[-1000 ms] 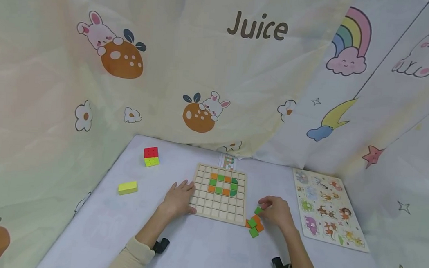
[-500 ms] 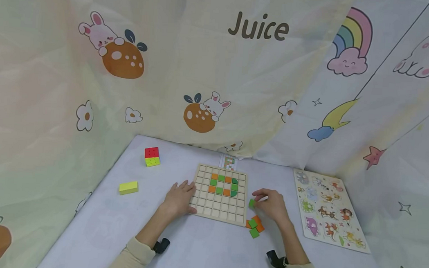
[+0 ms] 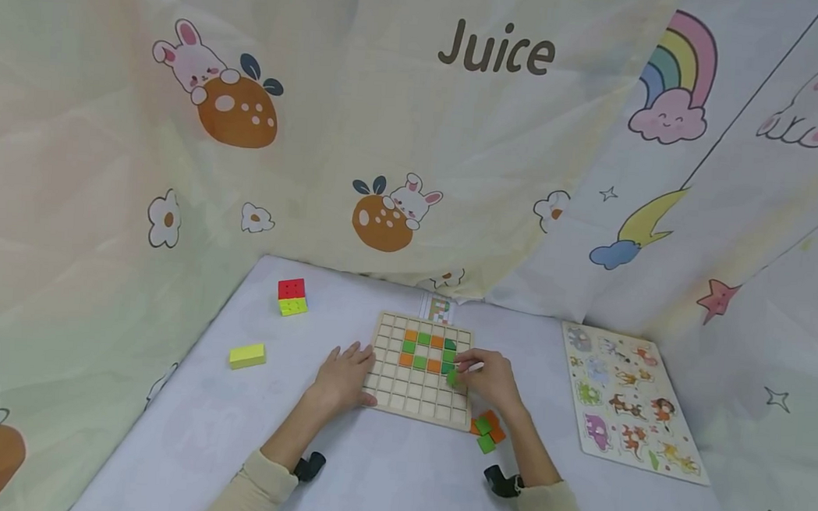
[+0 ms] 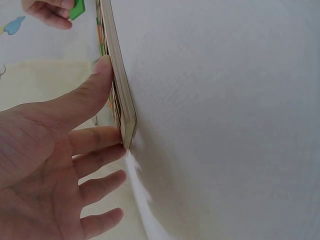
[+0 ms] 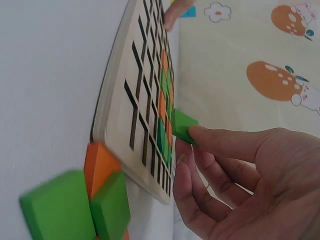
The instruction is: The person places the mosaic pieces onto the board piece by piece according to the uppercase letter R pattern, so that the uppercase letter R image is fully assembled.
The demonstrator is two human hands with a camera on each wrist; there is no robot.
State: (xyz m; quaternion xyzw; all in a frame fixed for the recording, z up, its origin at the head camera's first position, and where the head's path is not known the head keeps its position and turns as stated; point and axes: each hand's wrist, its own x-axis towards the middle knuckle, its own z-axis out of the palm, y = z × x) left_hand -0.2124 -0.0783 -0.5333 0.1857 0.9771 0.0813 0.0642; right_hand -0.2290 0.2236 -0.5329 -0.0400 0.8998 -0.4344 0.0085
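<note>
A wooden grid board (image 3: 421, 405) lies on the table, with orange and green tiles set in its upper cells in a ring. My left hand (image 3: 341, 374) rests at the board's left edge, thumb and fingertips touching it, fingers fairly straight. My right hand (image 3: 493, 379) is over the board's right side, pinching a green square tile (image 5: 184, 125) between thumb and fingers. In the right wrist view that tile stands close over the filled cells. A small pile of loose green tiles (image 3: 486, 444) and orange tiles (image 3: 497, 432) lies by the board's lower right corner.
A small pattern card (image 3: 440, 310) lies behind the board. At the left are a red and yellow puzzle cube (image 3: 291, 297) and a yellow block (image 3: 247, 356). An animal picture board (image 3: 632, 406) lies at the right. A printed cloth (image 3: 318, 125) hangs behind the table.
My right hand has moved left from beside the loose tiles to over the board, carrying the green tile. My left hand has stayed at the board's edge.
</note>
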